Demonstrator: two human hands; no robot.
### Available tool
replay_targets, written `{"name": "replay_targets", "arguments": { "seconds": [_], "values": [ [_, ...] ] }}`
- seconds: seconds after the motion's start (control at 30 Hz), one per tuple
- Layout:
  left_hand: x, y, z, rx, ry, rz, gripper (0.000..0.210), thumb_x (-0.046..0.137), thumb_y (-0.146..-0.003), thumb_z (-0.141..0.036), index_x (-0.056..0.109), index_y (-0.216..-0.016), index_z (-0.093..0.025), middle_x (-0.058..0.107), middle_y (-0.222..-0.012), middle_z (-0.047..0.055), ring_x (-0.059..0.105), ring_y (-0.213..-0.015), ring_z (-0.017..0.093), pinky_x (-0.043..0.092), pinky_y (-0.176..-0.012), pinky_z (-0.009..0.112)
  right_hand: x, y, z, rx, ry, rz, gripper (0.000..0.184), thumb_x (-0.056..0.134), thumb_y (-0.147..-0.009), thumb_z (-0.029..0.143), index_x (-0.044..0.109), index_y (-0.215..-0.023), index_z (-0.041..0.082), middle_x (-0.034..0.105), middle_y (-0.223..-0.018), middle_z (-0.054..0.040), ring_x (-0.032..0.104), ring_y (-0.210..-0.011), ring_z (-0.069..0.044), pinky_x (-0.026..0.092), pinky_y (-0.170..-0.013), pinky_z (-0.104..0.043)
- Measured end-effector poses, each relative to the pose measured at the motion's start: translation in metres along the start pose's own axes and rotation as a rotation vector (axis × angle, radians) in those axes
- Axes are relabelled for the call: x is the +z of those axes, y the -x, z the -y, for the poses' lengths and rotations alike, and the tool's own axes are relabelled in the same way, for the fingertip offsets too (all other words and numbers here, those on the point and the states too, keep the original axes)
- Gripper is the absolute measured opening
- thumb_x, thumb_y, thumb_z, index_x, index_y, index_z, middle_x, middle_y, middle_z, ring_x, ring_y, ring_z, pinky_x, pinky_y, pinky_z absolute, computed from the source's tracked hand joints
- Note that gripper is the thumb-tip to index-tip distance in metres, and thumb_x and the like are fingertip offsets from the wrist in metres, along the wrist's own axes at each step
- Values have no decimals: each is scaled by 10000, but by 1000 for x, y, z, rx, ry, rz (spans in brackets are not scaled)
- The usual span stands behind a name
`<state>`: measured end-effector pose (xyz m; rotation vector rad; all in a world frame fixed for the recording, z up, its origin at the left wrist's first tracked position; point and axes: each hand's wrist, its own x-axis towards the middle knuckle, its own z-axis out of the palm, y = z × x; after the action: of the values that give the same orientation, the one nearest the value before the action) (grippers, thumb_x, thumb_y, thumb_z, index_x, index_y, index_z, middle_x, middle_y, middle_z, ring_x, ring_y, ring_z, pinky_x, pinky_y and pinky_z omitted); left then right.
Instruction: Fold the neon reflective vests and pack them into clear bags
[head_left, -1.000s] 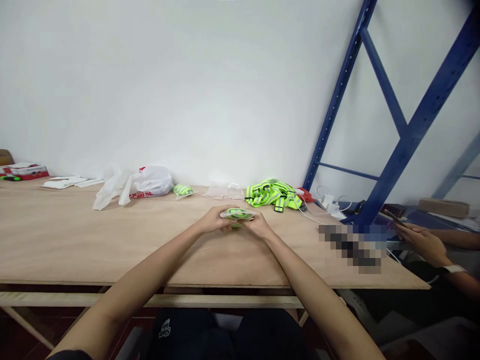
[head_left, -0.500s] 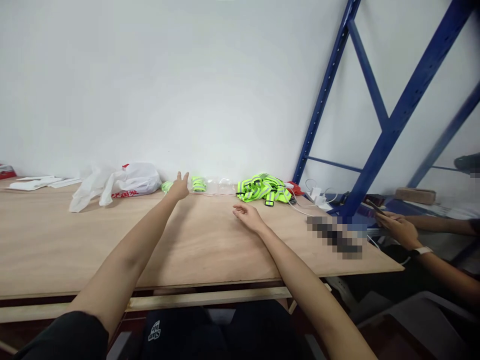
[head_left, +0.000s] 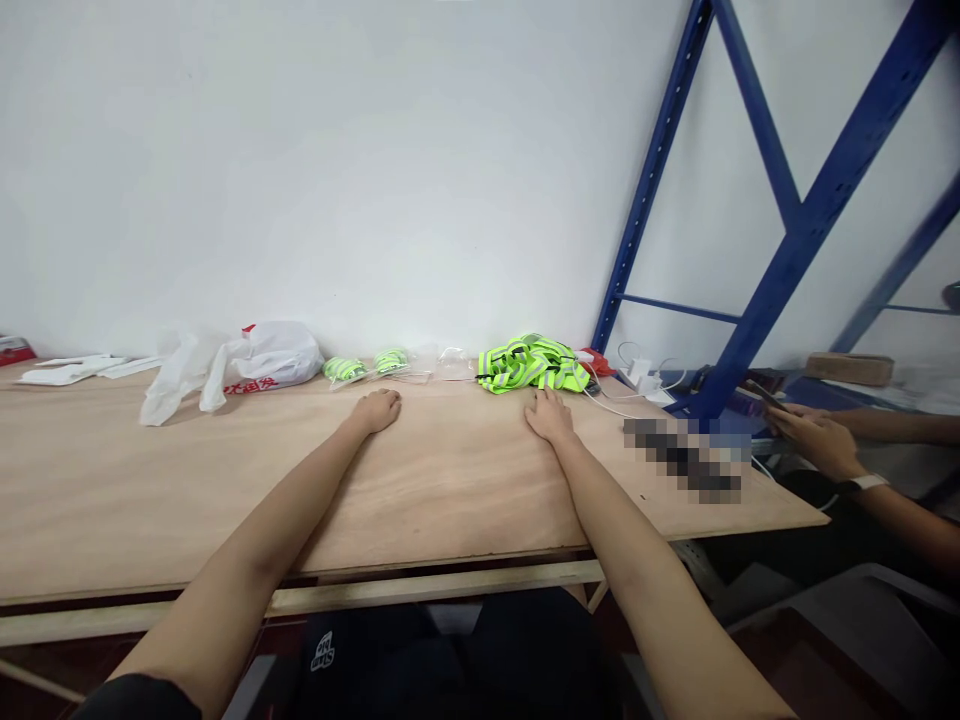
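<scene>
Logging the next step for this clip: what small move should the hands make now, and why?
Probably the right hand should pick one strap from the yellow-green pile: its fingertips are right at the pile's near edge, neither hand appears to hold anything, and two packed bundles lie beyond the left hand.

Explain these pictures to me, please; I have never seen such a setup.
No machine here, only a bare-handed person; every picture comes from one camera worn on their head. The left hand and right hand rest on the wooden table, seemingly empty; the right is close to a heap of neon reflective straps, contact unclear. Near the wall lie two bagged neon bundles and a white plastic bag. At far right, another person's hand holds what looks like a phone.
</scene>
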<state>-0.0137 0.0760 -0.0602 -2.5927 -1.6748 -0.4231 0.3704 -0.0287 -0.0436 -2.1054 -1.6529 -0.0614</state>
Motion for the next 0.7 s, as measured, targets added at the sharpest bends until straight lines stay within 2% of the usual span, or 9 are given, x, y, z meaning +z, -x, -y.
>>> {"name": "replay_targets", "arguments": {
  "seconds": [0.13,0.27,0.37,0.47,0.57,0.7],
  "values": [
    [4,5,-9,40,20,-4,392,391,-967,-332,642,-1238,-202,629,-1340,117,592,-1214,274,431,-1061,399,-4,-6,-6,15,110,19,398,622,-965,382,579,-1306,181,581,-1344,-104,598,-1173,-266,508,-984,-511],
    [3,10,-18,79,61,-12,398,391,-958,-310,642,-1245,-194,636,-1330,117,588,-1222,274,431,-1069,402,-9,-2,1,21,186,11,363,614,-971,376,598,-1275,178,595,-1319,-110,614,-1138,-250,527,-960,-478],
    [0,14,-23,107,107,-14,393,400,-947,-303,655,-1222,-186,643,-1317,122,585,-1226,279,426,-1077,413,-14,5,13,-3,199,57,339,607,-975,390,618,-1228,165,629,-1256,-100,633,-1094,-236,533,-944,-466],
    [-4,20,-30,148,168,-16,389,412,-934,-311,671,-1193,-178,660,-1287,128,593,-1209,289,430,-1075,428,-18,13,32,-58,171,133,285,600,-974,388,661,-1120,152,679,-1142,-92,657,-1015,-219,534,-904,-428],
    [-8,27,-40,205,257,-14,395,419,-934,-344,691,-1161,-168,684,-1249,133,609,-1188,297,435,-1070,426,-20,26,59,-168,107,210,211,611,-930,317,714,-925,133,728,-987,-131,677,-932,-241,499,-795,-332],
    [-14,34,-63,295,419,11,454,350,-995,-406,698,-1160,-164,708,-1226,112,635,-1153,267,460,-1035,368,-20,67,104,-368,-19,344,192,618,-865,276,711,-754,150,733,-774,-91,657,-722,-207,396,-598,-267]
  ]
}}
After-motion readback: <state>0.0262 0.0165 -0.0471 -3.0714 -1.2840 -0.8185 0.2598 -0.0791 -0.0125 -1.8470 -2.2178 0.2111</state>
